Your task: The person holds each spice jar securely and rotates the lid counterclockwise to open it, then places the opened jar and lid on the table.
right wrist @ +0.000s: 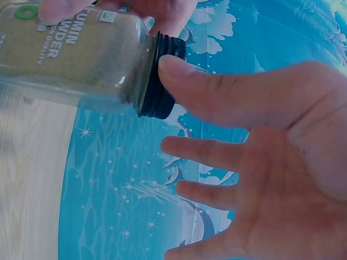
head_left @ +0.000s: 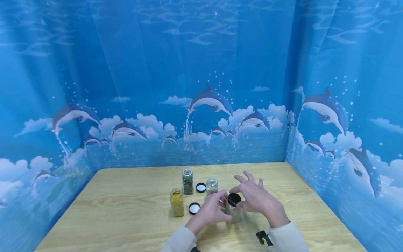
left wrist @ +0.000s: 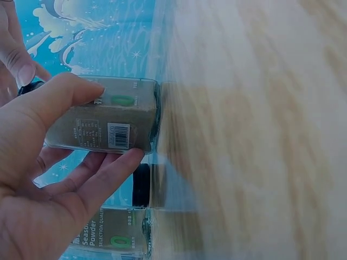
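Note:
My left hand [head_left: 212, 211] grips a square glass jar [right wrist: 81, 59] of brownish powder, its label reading cumin powder. The thumb lies along one side in the left wrist view, with fingers on the opposite side. On the jar's neck sits a black lid [head_left: 234, 199]. My right hand [head_left: 256, 200] pinches this lid by its edge, with the thumb [right wrist: 181, 73] pressed on the ridged side. Its other fingers are spread away from the lid. The jar stands upright, its base at the tabletop.
Lidless jars stand beyond and left: one of green flakes [head_left: 188, 183], one of yellow powder [head_left: 177, 203], and a pale-looking seasoning powder jar [head_left: 212, 185]. Two black lids with white insides, a farther lid [head_left: 200, 188] and a nearer lid [head_left: 194, 208], lie on the wooden table [head_left: 126, 210]. A small black object [head_left: 263, 238] is near my right sleeve.

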